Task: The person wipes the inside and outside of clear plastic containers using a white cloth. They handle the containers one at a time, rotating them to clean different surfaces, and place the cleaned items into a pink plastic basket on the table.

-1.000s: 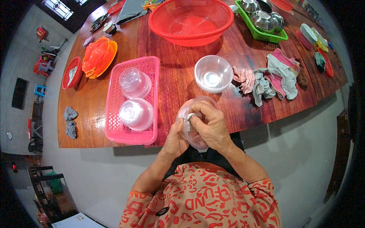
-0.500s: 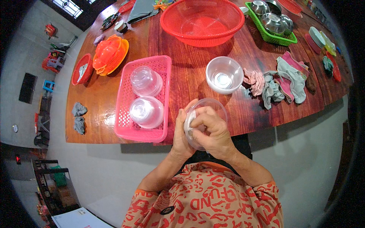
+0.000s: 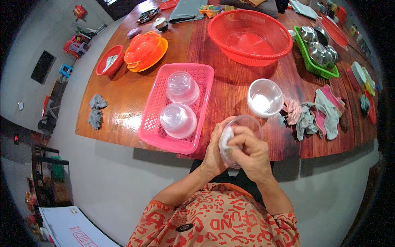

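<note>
My left hand holds a clear plastic bowl tilted on its side at the table's near edge. Inside that bowl my right hand presses a small white cloth against the wall. A second clear bowl stands upright on the table just beyond. To the left, a pink slotted tray carries two clear bowls turned upside down, one nearer and one farther.
A big red basin sits at the back of the wooden table. A heap of rags lies right of the bowls. A green basket holds metal bowls. Orange colanders and a red dish stand far left.
The view has shifted slightly. My right hand has worked the white cloth further into the held bowl, while the left hand keeps its grip.
</note>
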`<state>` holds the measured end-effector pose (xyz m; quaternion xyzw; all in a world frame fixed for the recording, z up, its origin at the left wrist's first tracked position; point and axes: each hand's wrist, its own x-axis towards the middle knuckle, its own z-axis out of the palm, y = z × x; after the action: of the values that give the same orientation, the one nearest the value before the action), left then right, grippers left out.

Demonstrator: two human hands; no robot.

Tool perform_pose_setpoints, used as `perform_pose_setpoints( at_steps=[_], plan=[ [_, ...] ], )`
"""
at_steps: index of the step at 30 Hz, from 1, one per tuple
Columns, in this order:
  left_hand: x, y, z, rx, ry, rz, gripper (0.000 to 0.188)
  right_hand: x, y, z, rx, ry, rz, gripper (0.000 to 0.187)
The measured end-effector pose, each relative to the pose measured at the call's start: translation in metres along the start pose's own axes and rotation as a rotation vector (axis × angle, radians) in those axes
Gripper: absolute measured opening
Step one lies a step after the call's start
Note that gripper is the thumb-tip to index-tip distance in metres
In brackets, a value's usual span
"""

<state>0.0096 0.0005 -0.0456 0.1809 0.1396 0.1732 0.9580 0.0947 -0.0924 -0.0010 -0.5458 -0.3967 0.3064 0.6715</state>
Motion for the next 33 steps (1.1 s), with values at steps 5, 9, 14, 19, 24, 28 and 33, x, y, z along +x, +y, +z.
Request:
perform_pose_setpoints(
  at_steps=[5,9,14,19,24,28,33],
  plan=[
    [0.000,0.008,0.008,0.159,-0.014,0.090,0.061,-0.002,-0.003,-0.009,-0.032,-0.188,0.006,0.012],
    [-0.001,-0.004,0.008,0.305,0.021,0.219,0.058,0.004,0.002,0.008,0.483,0.205,0.330,0.012],
    [-0.003,-0.011,0.021,0.284,0.029,0.310,0.056,0.011,0.004,0.018,0.615,0.363,0.179,0.014],
    [-0.005,-0.007,0.018,0.285,0.021,0.311,0.059,0.007,0.003,0.007,0.109,0.036,0.233,0.017],
    [-0.004,0.005,0.010,0.311,-0.039,0.259,0.062,0.013,-0.011,-0.006,-0.218,-0.322,-0.052,0.018],
    [-0.004,0.011,0.004,0.161,-0.095,0.211,0.059,0.011,-0.014,-0.013,-0.442,-0.308,-0.199,0.018],
    [-0.001,0.008,0.008,-0.022,-0.017,0.172,0.059,0.015,-0.003,0.009,-0.740,0.151,-0.291,0.029]
  ],
)
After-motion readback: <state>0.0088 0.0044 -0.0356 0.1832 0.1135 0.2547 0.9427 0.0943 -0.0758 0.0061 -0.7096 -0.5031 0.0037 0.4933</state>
